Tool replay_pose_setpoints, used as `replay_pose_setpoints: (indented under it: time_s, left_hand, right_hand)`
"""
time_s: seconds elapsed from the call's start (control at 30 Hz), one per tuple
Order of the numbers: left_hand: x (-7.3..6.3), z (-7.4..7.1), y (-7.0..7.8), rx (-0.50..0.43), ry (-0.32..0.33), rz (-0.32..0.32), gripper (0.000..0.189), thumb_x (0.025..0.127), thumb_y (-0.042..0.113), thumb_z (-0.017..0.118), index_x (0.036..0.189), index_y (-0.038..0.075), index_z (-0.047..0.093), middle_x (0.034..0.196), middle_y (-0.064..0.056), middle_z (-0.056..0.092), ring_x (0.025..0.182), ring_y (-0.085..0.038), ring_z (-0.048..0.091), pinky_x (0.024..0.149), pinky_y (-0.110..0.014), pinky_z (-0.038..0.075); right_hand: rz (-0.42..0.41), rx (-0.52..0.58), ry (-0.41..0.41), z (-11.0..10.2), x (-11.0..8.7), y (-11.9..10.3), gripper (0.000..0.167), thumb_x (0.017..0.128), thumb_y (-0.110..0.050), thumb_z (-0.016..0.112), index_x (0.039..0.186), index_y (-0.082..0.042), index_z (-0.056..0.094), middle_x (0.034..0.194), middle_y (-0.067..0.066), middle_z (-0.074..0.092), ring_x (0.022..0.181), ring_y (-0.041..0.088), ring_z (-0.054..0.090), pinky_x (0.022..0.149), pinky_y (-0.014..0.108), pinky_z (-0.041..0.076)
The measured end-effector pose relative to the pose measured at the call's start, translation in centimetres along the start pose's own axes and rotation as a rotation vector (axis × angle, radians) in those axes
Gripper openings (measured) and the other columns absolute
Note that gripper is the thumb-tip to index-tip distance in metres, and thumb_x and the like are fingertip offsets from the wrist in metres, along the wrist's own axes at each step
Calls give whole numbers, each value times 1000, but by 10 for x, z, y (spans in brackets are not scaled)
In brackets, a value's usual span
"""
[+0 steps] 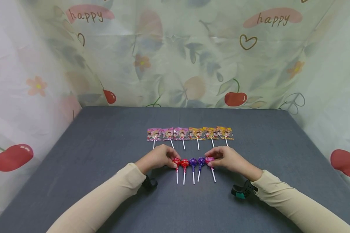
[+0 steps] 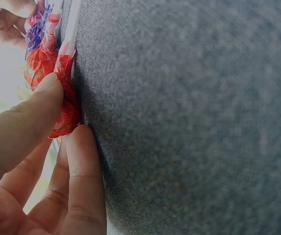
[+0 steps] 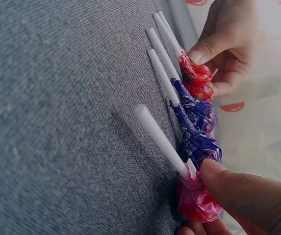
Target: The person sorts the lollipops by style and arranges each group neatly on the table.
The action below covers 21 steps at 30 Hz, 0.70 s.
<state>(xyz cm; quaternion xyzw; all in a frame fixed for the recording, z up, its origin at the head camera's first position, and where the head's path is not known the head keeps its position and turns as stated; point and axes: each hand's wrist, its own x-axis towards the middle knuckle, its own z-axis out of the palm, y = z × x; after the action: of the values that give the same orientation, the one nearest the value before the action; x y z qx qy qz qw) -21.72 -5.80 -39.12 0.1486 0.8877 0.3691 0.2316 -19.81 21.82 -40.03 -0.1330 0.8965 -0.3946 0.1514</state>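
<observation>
A row of round lollipops lies on the grey table, white sticks toward the person. My left hand (image 1: 161, 158) pinches the leftmost red lollipop (image 2: 67, 110) between thumb and fingers. Beside it is a second red lollipop (image 1: 185, 162), then two purple lollipops (image 1: 193, 162). At the row's right end, my right hand (image 1: 228, 159) holds a pink lollipop (image 3: 199, 198) by its wrapped head, thumb on the near side; its stick slants toward the lower right in the head view. In the right wrist view the purple heads sit close against one another.
Behind the row lie several flat-packed lollipops, pink packets (image 1: 154, 134) on the left and yellow packets (image 1: 210, 133) on the right. The grey table (image 1: 110, 129) ends at a printed curtain (image 1: 175, 64) at the back and sides. Each wrist wears a dark band (image 1: 243, 190).
</observation>
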Motion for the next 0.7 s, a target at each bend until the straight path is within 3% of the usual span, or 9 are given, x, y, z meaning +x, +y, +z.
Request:
replay_pose_setpoints:
  time_s: [0.7]
  left_hand:
    - [0, 0, 0, 29, -2, -12, 20, 78, 12, 81, 96, 15, 73, 81, 0, 62, 73, -14, 51, 64, -25, 41]
  right_hand:
    - [-5, 23, -14, 0, 0, -1, 34, 83, -12, 77, 114, -3, 69, 109, 10, 70, 99, 20, 65, 84, 36, 53]
